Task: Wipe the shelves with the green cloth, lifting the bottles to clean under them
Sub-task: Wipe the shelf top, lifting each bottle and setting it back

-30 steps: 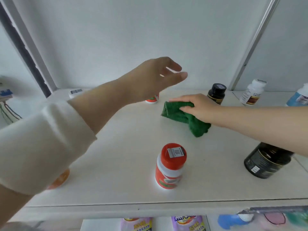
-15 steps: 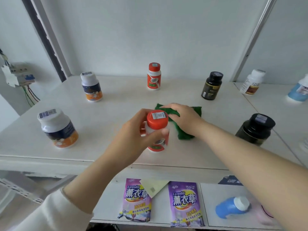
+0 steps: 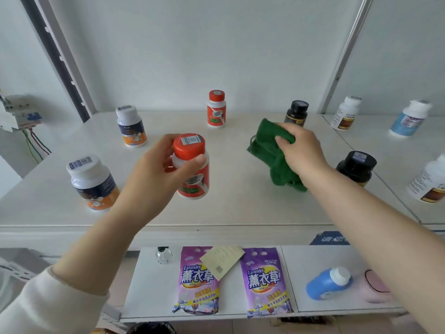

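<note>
Gripping the round red-capped plastic bottle (image 3: 191, 165) in the left hand (image 3: 154, 179), right hand (image 3: 301, 150) clutching the nubby, scrunched green cloth (image 3: 272, 150) over the smooth white shelf (image 3: 240, 203).

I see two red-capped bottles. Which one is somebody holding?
The nearer bottle, toward the front of the shelf: fingers curl round it below the cap. The other bottle stands untouched by the back wall.

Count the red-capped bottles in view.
2. The left hand grips one bottle near the shelf front; another bottle stands at the back, centre. None looks hidden.
</note>
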Demonstrator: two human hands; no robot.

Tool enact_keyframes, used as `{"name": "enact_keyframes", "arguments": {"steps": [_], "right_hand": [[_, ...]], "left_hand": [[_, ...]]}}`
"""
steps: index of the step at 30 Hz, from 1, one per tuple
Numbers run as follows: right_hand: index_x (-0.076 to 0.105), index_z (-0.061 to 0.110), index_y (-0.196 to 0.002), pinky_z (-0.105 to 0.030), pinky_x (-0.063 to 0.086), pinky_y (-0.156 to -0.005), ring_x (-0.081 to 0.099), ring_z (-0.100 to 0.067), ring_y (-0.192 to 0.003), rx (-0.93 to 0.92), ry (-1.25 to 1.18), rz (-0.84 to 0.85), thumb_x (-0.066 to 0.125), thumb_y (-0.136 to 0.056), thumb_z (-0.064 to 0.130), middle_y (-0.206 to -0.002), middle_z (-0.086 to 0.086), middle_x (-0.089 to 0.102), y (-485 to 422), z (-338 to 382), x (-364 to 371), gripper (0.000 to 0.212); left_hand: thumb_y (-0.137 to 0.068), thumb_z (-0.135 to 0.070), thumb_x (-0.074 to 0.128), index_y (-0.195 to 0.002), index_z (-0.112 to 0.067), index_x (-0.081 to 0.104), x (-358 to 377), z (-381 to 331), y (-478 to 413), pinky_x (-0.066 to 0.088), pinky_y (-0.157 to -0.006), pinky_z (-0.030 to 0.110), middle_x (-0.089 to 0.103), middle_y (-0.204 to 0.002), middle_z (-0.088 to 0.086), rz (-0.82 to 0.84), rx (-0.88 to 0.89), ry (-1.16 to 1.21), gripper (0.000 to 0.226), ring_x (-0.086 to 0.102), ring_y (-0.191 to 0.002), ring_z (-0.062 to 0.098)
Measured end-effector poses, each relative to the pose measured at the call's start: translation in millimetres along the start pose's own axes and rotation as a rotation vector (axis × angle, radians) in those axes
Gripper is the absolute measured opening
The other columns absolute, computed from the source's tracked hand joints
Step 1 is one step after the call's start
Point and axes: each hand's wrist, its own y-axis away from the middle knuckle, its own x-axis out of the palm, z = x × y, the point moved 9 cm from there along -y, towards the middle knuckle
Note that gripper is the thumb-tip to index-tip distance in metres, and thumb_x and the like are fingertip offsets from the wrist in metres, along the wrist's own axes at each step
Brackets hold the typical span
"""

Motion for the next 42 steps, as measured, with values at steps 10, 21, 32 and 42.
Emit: {"name": "enact_keyframes", "arguments": {"steps": [10, 21, 32, 42], "right_hand": [[0.05, 0.032, -0.127, -0.009, 0.026, -0.094, 0.046, -0.012, -0.123, -0.179, 0.293, 0.315, 0.047, -0.091, 0.008, -0.138, 0.007, 0.049, 54, -7, 72, 0.044], [0.063, 0.031, -0.111, 0.008, 0.03, -0.08, 0.054, 0.004, -0.101, -0.167, -0.002, 0.224, 0.052, -0.084, -0.003, -0.103, 0.025, 0.058, 88, 23, 31, 0.045], [0.05, 0.034, -0.127, -0.007, 0.017, -0.103, 0.036, -0.005, -0.132, -0.263, 0.24, 0.488, 0.045, -0.09, 0.002, -0.142, 0.012, 0.042, 98, 32, 120, 0.049], [0.063, 0.046, -0.091, -0.008, 0.044, -0.077, 0.062, 0.006, -0.092, -0.069, -0.12, 0.496, 0.045, -0.088, -0.004, -0.1, 0.029, 0.066, 143, 21, 45, 0.053]], "left_hand": [[-0.062, -0.05, 0.056, -0.092, -0.041, 0.052, -2, 6, 3, 0.043, -0.062, -0.002, 0.063, -0.09, -0.022, -0.027, 0.004, 0.116, 0.031, 0.06, -0.076, -0.018], [-0.082, -0.032, 0.059, -0.095, -0.036, 0.052, -8, 5, 0, 0.043, -0.062, -0.003, 0.061, -0.09, -0.022, -0.006, 0.026, 0.108, 0.016, 0.058, -0.073, -0.021], [-0.085, -0.028, 0.059, -0.098, -0.034, 0.051, -10, 13, -6, 0.046, -0.065, -0.001, 0.061, -0.091, -0.021, -0.004, 0.03, 0.145, 0.016, 0.059, -0.072, -0.019], [-0.082, -0.027, 0.063, -0.099, -0.031, 0.052, 30, 18, -13, 0.045, -0.07, 0.013, 0.061, -0.092, -0.016, 0.086, 0.015, 0.138, 0.021, 0.059, -0.084, 0.0]]}}
